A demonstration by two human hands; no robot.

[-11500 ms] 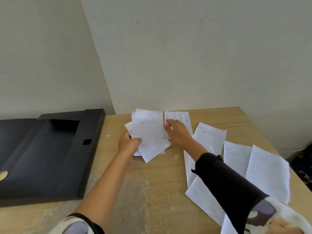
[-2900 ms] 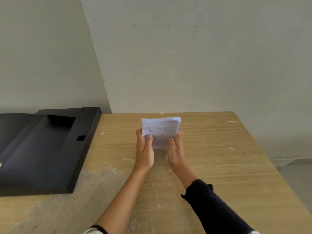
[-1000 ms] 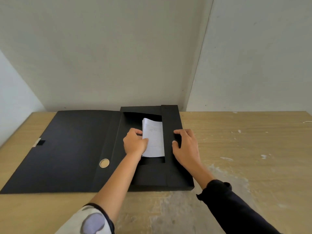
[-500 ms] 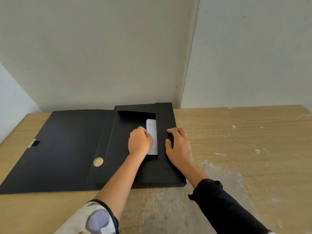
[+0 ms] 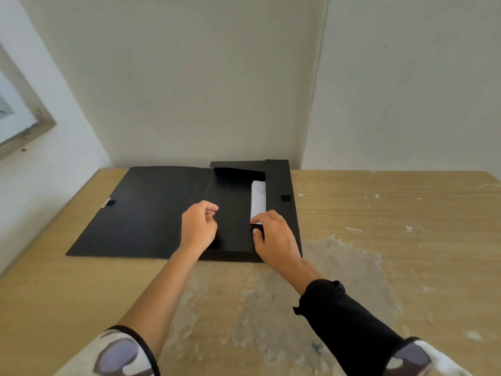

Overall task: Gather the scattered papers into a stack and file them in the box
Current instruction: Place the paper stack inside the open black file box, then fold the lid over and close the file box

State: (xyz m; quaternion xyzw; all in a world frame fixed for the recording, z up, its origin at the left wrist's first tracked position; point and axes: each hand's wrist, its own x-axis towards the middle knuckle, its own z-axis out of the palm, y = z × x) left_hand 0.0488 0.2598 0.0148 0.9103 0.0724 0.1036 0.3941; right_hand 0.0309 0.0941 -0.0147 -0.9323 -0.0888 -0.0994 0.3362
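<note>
The black file box (image 5: pixel 279 183) lies open at the back of the wooden table, its lid (image 5: pixel 146 210) folded out flat to the left. The white paper stack (image 5: pixel 258 198) is inside. Only a narrow strip of it shows, against the box's right wall. My left hand (image 5: pixel 199 229) hovers over the dark inside of the box, fingers loosely curled and holding nothing. My right hand (image 5: pixel 273 237) grips the near end of the right wall, thumb inside, index fingertip touching the stack's near end.
The table (image 5: pixel 379 240) stands in a corner, with walls close behind and to the left. A worn pale patch (image 5: pixel 271 308) marks the wood near me. A window frame (image 5: pixel 24 126) sits in the left wall. A small black tab (image 5: pixel 285 197) is on the box's right wall.
The papers went from scattered, to a stack in both hands, into the box. In the last second the stack slid right until only a strip shows, and my left hand came off it.
</note>
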